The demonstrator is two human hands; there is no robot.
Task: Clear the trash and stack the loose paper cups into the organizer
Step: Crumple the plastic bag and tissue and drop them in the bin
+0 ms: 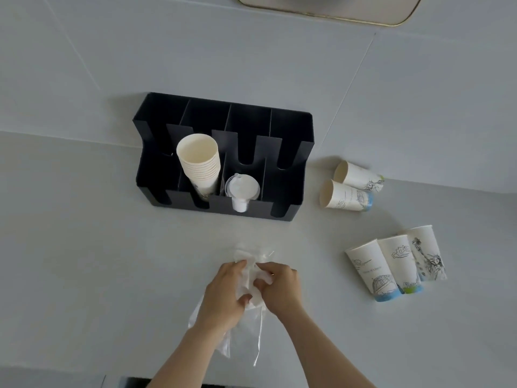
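Note:
A black slotted organizer (291, 152) stands against the wall, holding a stack of white paper cups (200, 163) in its second slot and white lids (242, 189) in the third. Two printed paper cups lie on their sides (347, 196) to its right. Three more printed cups (397, 264) stand upside down nearer me on the right. Low in the middle, my left hand (223, 295) and my right hand (279, 287) both grip a crumpled clear plastic wrapper (249, 340) with white paper bunched inside; its loose end hangs toward me.
The white counter (98, 247) meets a white tiled wall behind the organizer. A rounded, gold-rimmed mirror edge (363, 18) shows at the top. A dark opening (134, 383) shows at the counter's near edge.

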